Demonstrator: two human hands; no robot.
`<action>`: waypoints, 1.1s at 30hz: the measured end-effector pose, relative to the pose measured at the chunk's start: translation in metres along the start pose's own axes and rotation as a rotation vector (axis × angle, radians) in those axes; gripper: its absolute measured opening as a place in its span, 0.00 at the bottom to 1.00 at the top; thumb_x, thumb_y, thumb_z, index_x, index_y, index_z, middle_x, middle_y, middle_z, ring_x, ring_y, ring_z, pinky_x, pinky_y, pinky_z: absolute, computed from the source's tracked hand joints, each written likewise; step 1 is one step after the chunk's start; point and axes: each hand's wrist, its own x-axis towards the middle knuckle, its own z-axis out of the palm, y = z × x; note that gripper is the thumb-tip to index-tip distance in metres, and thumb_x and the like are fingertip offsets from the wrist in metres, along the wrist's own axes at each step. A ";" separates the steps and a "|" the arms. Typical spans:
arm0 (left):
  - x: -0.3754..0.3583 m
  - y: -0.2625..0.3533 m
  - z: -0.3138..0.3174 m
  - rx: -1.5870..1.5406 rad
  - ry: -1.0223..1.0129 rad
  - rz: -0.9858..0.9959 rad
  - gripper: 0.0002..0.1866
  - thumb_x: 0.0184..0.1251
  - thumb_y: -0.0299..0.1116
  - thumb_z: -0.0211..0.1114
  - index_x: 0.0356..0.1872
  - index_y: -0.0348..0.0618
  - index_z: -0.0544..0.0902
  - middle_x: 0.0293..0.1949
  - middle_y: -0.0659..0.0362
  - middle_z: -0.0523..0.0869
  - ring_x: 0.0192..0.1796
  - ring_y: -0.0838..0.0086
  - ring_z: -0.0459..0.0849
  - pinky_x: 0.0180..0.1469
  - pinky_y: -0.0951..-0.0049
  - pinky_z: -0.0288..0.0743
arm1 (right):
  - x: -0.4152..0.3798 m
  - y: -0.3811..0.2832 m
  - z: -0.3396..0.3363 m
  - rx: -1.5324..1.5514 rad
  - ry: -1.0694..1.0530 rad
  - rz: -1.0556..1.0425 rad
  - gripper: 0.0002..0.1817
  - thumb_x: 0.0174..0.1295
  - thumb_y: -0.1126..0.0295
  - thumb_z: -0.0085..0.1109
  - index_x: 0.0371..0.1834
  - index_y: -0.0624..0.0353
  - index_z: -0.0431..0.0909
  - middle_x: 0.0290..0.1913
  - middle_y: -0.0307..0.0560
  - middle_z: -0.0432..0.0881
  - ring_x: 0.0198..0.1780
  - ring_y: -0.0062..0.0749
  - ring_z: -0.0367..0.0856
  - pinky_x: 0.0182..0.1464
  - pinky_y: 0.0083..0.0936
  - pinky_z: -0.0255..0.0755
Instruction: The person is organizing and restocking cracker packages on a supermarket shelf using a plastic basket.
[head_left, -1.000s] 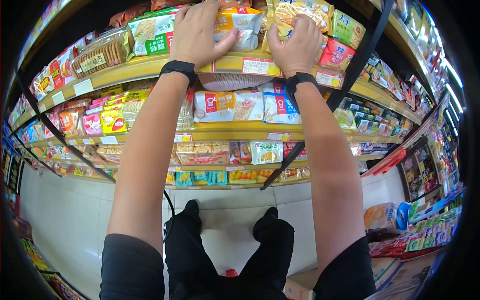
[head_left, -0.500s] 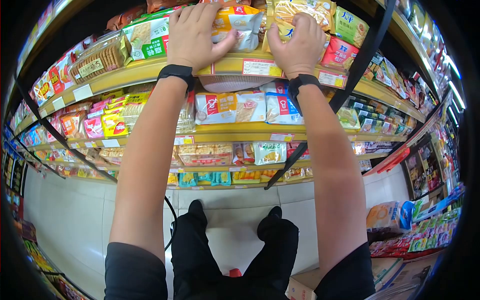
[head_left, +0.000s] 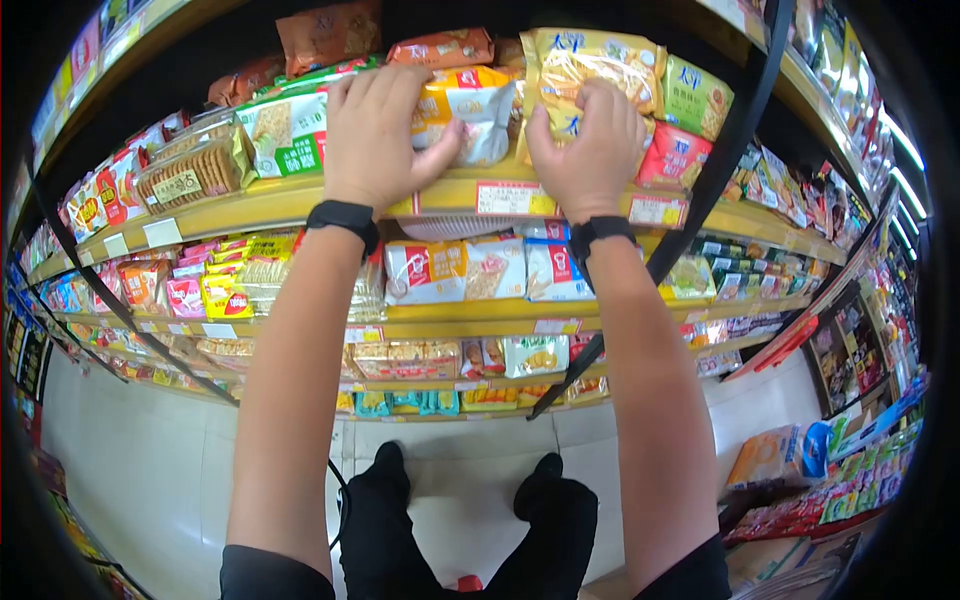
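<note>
My left hand (head_left: 375,135) lies across the front of the upper shelf, fingers stretched over the packs and thumb spread to the right. Under and beside it are an orange-and-white biscuit pack (head_left: 485,125) and a green-and-white cracker pack (head_left: 290,135). My right hand (head_left: 592,145) rests against a yellow biscuit pack (head_left: 600,58), its fingers slightly bent and its thumb apart. Part of another yellow pack shows between thumb and forefinger. Just right of this hand sit a pink-red pack (head_left: 672,155) and a green pack (head_left: 697,95). Both fingertips' undersides are hidden.
Yellow shelf edges (head_left: 270,200) carry price tags (head_left: 508,198). White-and-orange packs (head_left: 455,270) fill the shelf below. A black upright post (head_left: 735,130) stands right of my right hand. Brown packs (head_left: 330,35) lie at the back. Snack bags (head_left: 775,455) are stacked at lower right.
The view has tilted up, so the shelves sit lower and more of the back row shows. My left hand is slightly lower on the packs; my right hand stays at the yellow packs.
</note>
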 end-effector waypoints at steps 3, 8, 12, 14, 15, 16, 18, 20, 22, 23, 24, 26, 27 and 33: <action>-0.001 0.002 -0.002 -0.031 -0.032 -0.018 0.25 0.58 0.47 0.73 0.53 0.43 0.82 0.47 0.53 0.86 0.53 0.56 0.82 0.61 0.56 0.68 | -0.002 0.000 -0.001 0.001 -0.015 0.011 0.21 0.54 0.59 0.73 0.43 0.58 0.76 0.51 0.51 0.83 0.53 0.50 0.79 0.60 0.44 0.67; -0.001 0.003 -0.004 -0.039 -0.039 -0.032 0.25 0.58 0.47 0.73 0.53 0.43 0.82 0.48 0.54 0.87 0.54 0.57 0.82 0.61 0.56 0.68 | -0.001 -0.002 -0.005 0.012 -0.025 0.014 0.21 0.54 0.59 0.73 0.44 0.58 0.76 0.52 0.51 0.83 0.54 0.49 0.79 0.60 0.44 0.67; 0.003 0.003 -0.004 -0.024 -0.042 -0.034 0.26 0.60 0.46 0.73 0.54 0.43 0.82 0.50 0.54 0.87 0.55 0.57 0.83 0.63 0.56 0.67 | 0.000 -0.003 -0.004 0.025 0.013 -0.004 0.20 0.54 0.60 0.72 0.43 0.58 0.75 0.52 0.50 0.83 0.55 0.48 0.79 0.61 0.45 0.67; 0.001 0.003 -0.004 -0.020 -0.066 -0.040 0.26 0.60 0.47 0.73 0.55 0.43 0.82 0.51 0.53 0.87 0.56 0.57 0.83 0.64 0.56 0.67 | -0.001 -0.003 -0.005 0.019 -0.001 -0.001 0.20 0.54 0.60 0.72 0.43 0.58 0.75 0.52 0.50 0.83 0.55 0.48 0.79 0.61 0.45 0.67; 0.002 0.002 -0.002 -0.018 -0.053 -0.030 0.26 0.61 0.47 0.73 0.56 0.43 0.82 0.52 0.53 0.87 0.57 0.57 0.83 0.65 0.56 0.67 | 0.000 -0.003 -0.004 0.017 -0.005 -0.008 0.20 0.54 0.59 0.72 0.43 0.58 0.75 0.52 0.50 0.83 0.55 0.48 0.79 0.61 0.45 0.67; -0.002 0.004 -0.003 -0.020 -0.045 -0.021 0.27 0.61 0.47 0.72 0.57 0.43 0.82 0.53 0.53 0.87 0.57 0.57 0.82 0.65 0.56 0.67 | -0.003 -0.003 -0.006 0.012 -0.017 0.000 0.20 0.54 0.59 0.72 0.43 0.58 0.75 0.52 0.50 0.83 0.55 0.48 0.79 0.61 0.45 0.67; -0.004 0.004 0.000 -0.009 -0.063 -0.033 0.28 0.62 0.48 0.72 0.61 0.44 0.81 0.57 0.53 0.86 0.60 0.57 0.82 0.68 0.56 0.66 | -0.001 -0.001 -0.002 0.019 0.010 -0.020 0.20 0.55 0.59 0.72 0.43 0.57 0.76 0.52 0.50 0.83 0.55 0.48 0.79 0.62 0.44 0.67; -0.003 0.003 0.003 0.001 0.020 0.028 0.30 0.61 0.48 0.71 0.61 0.44 0.81 0.61 0.54 0.85 0.63 0.59 0.81 0.71 0.54 0.65 | -0.001 -0.001 0.000 0.001 -0.007 -0.017 0.19 0.55 0.59 0.71 0.42 0.57 0.77 0.54 0.50 0.84 0.56 0.47 0.79 0.63 0.45 0.66; -0.002 0.004 0.003 0.007 -0.027 0.050 0.29 0.62 0.47 0.70 0.62 0.43 0.80 0.64 0.54 0.83 0.66 0.59 0.79 0.72 0.53 0.64 | -0.001 -0.001 -0.001 -0.016 0.000 -0.046 0.18 0.56 0.58 0.70 0.42 0.57 0.79 0.56 0.50 0.84 0.57 0.47 0.79 0.64 0.45 0.66; -0.001 0.004 0.002 0.015 -0.070 0.070 0.29 0.64 0.46 0.69 0.63 0.43 0.80 0.67 0.54 0.81 0.68 0.60 0.78 0.74 0.52 0.63 | 0.000 0.000 -0.001 -0.020 0.005 -0.043 0.18 0.56 0.58 0.70 0.42 0.57 0.79 0.56 0.50 0.84 0.57 0.47 0.79 0.64 0.45 0.66; 0.000 0.004 0.002 0.012 -0.069 0.077 0.29 0.64 0.46 0.69 0.63 0.43 0.80 0.67 0.54 0.81 0.68 0.60 0.78 0.74 0.52 0.63 | 0.001 -0.001 -0.001 -0.033 0.000 -0.068 0.18 0.56 0.58 0.69 0.43 0.58 0.79 0.56 0.50 0.84 0.57 0.47 0.79 0.65 0.45 0.66; 0.003 0.004 -0.001 0.031 -0.241 0.154 0.30 0.69 0.44 0.65 0.70 0.44 0.75 0.72 0.51 0.77 0.73 0.57 0.74 0.79 0.49 0.57 | 0.002 -0.002 -0.001 -0.045 -0.005 -0.093 0.18 0.57 0.58 0.68 0.43 0.58 0.80 0.56 0.51 0.84 0.58 0.46 0.79 0.65 0.46 0.66; 0.002 0.005 -0.002 0.008 -0.289 0.129 0.29 0.70 0.41 0.63 0.71 0.43 0.74 0.74 0.49 0.74 0.75 0.56 0.71 0.80 0.46 0.55 | 0.003 -0.002 -0.001 -0.042 -0.008 -0.094 0.18 0.57 0.58 0.68 0.44 0.58 0.81 0.56 0.51 0.84 0.59 0.46 0.78 0.66 0.46 0.65; -0.029 0.049 -0.028 -0.029 -0.257 0.154 0.31 0.67 0.37 0.67 0.72 0.47 0.74 0.75 0.46 0.72 0.77 0.51 0.68 0.80 0.38 0.52 | 0.002 -0.002 -0.001 -0.043 -0.026 -0.066 0.18 0.57 0.57 0.67 0.44 0.58 0.81 0.56 0.50 0.84 0.59 0.46 0.78 0.67 0.46 0.65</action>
